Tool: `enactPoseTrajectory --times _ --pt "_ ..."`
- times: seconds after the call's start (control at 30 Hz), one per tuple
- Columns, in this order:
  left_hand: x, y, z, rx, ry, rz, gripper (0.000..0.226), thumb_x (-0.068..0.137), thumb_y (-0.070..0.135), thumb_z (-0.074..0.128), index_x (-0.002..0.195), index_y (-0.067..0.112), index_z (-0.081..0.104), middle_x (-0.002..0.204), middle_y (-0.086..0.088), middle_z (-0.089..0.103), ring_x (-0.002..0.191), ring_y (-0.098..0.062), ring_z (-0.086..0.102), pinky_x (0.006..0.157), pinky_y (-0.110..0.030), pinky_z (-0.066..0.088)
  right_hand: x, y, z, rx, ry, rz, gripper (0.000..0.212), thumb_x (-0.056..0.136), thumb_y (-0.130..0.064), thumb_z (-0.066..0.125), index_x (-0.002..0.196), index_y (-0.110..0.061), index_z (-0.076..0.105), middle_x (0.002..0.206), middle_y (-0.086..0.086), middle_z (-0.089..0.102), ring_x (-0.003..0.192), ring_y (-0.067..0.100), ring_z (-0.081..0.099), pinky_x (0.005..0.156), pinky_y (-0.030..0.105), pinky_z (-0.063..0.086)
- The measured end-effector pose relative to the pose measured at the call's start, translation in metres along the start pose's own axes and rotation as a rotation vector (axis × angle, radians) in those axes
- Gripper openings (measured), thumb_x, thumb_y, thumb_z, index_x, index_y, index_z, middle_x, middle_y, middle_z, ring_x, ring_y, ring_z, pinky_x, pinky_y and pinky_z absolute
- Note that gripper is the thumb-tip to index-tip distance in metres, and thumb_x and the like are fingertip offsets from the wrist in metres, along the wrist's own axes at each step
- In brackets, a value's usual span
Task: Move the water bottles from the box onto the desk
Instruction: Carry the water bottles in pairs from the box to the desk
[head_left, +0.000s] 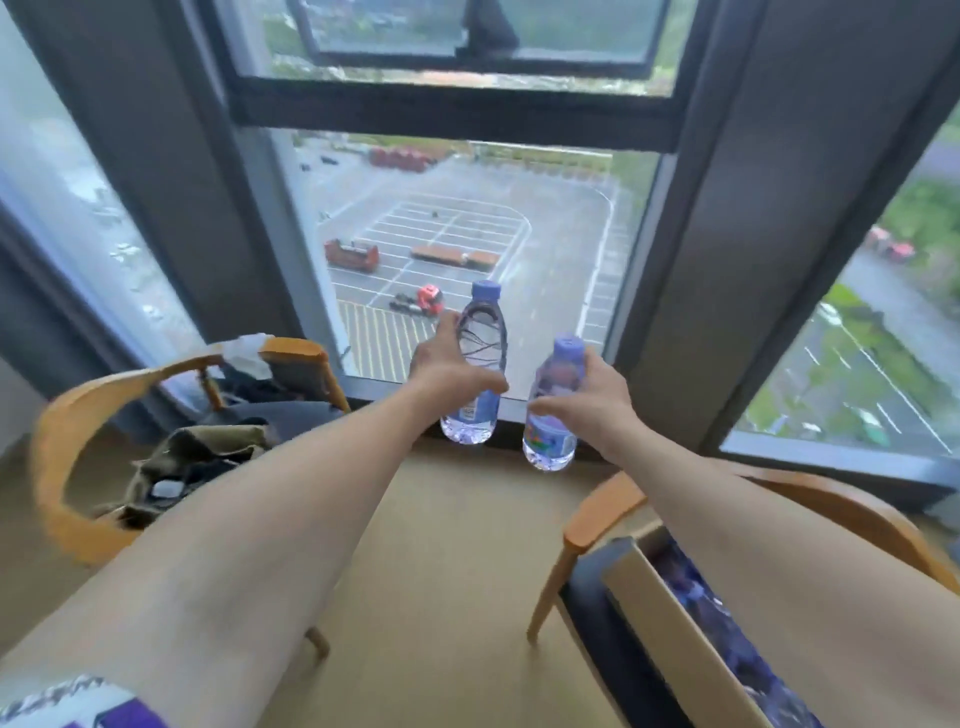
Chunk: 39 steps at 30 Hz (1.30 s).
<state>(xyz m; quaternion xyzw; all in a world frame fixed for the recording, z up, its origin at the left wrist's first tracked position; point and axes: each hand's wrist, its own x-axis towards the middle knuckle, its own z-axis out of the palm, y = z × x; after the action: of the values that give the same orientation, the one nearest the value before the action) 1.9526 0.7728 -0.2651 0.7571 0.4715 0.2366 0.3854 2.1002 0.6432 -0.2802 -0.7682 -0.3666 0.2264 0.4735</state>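
Bottles stand gripped, left bottle (477, 364) in left hand (447, 364), right bottle (553, 410) in right hand (592, 402).

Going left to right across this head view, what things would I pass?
Wooden chair with bag → left hand → left bottle → right bottle → right hand → cardboard box on the other chair.

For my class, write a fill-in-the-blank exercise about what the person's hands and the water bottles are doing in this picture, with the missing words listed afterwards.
1. Each hand holds one water ____.
2. The left hand grips the left bottle, whose cap is coloured ____.
3. The right hand holds the right bottle, which stands ____ rather than lying down.
4. The cardboard box with more bottles sits on the seat of a ____.

Missing words: bottle; purple; upright; chair
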Motion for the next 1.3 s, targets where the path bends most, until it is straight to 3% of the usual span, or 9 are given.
enactPoseTrajectory --times 0.13,0.23,0.33,0.47,0.63,0.8,0.93,1.1,1.3 --pt "-0.024 -0.04 -0.097 0.029 0.15 -0.023 0.088 0.048 0.041 0.09 0.12 0.034 0.04 0.099 -0.004 0.065 0.092 -0.026 0.064 0.08 -0.033 0.054 -0.016 -0.064 0.075 0.039 -0.075 -0.108 0.049 0.053 -0.011 0.087 0.092 -0.026 0.061 0.079 -0.018 0.066 0.073 0.003 0.064 0.067 0.019 0.051" --pt "-0.052 -0.077 -0.167 0.022 0.271 -0.05 0.08 0.047 0.042 0.089 0.108 0.035 0.038 0.093 -0.002 0.065 0.088 -0.023 0.064 0.072 -0.031 0.049 -0.037 -0.11 0.136 0.067 -0.173 -0.175 0.052 0.052 -0.011 0.087 0.096 -0.026 0.063 0.089 -0.009 0.071 0.084 0.012 0.069 0.081 0.032 0.057" --pt "-0.085 -0.116 -0.231 0.015 0.383 -0.104 0.08 0.049 0.042 0.09 0.109 0.033 0.038 0.093 0.002 0.064 0.087 -0.02 0.064 0.076 -0.035 0.052 -0.062 -0.153 0.198 0.121 -0.284 -0.251 0.055 0.053 -0.004 0.086 0.101 -0.02 0.064 0.092 -0.003 0.073 0.086 0.014 0.071 0.083 0.038 0.058" --pt "-0.134 -0.167 -0.308 0.003 0.55 -0.219 0.084 0.049 0.043 0.09 0.113 0.036 0.037 0.089 0.008 0.066 0.081 -0.012 0.063 0.06 -0.026 0.042 -0.099 -0.204 0.28 0.099 -0.44 -0.325 0.05 0.054 -0.012 0.087 0.096 -0.022 0.061 0.092 -0.005 0.071 0.081 0.006 0.069 0.072 0.029 0.056" --pt "-0.205 -0.234 -0.392 -0.013 0.741 -0.363 0.089 0.046 0.04 0.093 0.117 0.032 0.041 0.097 0.004 0.067 0.086 -0.015 0.064 0.073 -0.03 0.049 -0.153 -0.26 0.385 0.053 -0.68 -0.423 0.057 0.05 -0.021 0.089 0.099 -0.025 0.06 0.097 -0.002 0.069 0.09 0.015 0.068 0.08 0.037 0.057" --pt "-0.287 -0.298 -0.467 0.028 0.942 -0.555 0.085 0.037 0.049 0.086 0.106 0.033 0.04 0.092 0.007 0.066 0.088 -0.018 0.065 0.076 -0.033 0.055 -0.221 -0.307 0.49 0.068 -0.895 -0.495 0.049 0.052 -0.021 0.087 0.093 -0.026 0.059 0.09 -0.006 0.067 0.083 0.011 0.066 0.064 0.027 0.052" --pt "-0.346 -0.341 -0.523 0.058 1.114 -0.649 0.085 0.036 0.049 0.088 0.104 0.035 0.039 0.092 0.017 0.057 0.088 -0.016 0.063 0.072 -0.028 0.051 -0.279 -0.341 0.575 0.087 -1.091 -0.531 0.048 0.054 -0.017 0.085 0.094 -0.026 0.06 0.096 -0.005 0.068 0.088 0.013 0.068 0.077 0.035 0.058" --pt "-0.411 -0.386 -0.592 0.034 1.247 -0.762 0.093 0.037 0.045 0.092 0.113 0.034 0.04 0.11 0.01 0.059 0.098 -0.017 0.065 0.085 -0.036 0.056 -0.358 -0.39 0.674 0.09 -1.321 -0.617 0.054 0.057 -0.017 0.084 0.104 -0.025 0.059 0.105 -0.003 0.068 0.097 0.018 0.067 0.085 0.043 0.057" --pt "-0.489 -0.425 -0.668 0.077 1.387 -0.925 0.09 0.038 0.043 0.092 0.11 0.029 0.041 0.103 0.002 0.061 0.097 -0.022 0.063 0.084 -0.041 0.056 -0.455 -0.454 0.772 0.087 -1.531 -0.723 0.053 0.059 -0.013 0.086 0.104 -0.022 0.059 0.106 -0.002 0.068 0.097 0.018 0.067 0.084 0.042 0.056"
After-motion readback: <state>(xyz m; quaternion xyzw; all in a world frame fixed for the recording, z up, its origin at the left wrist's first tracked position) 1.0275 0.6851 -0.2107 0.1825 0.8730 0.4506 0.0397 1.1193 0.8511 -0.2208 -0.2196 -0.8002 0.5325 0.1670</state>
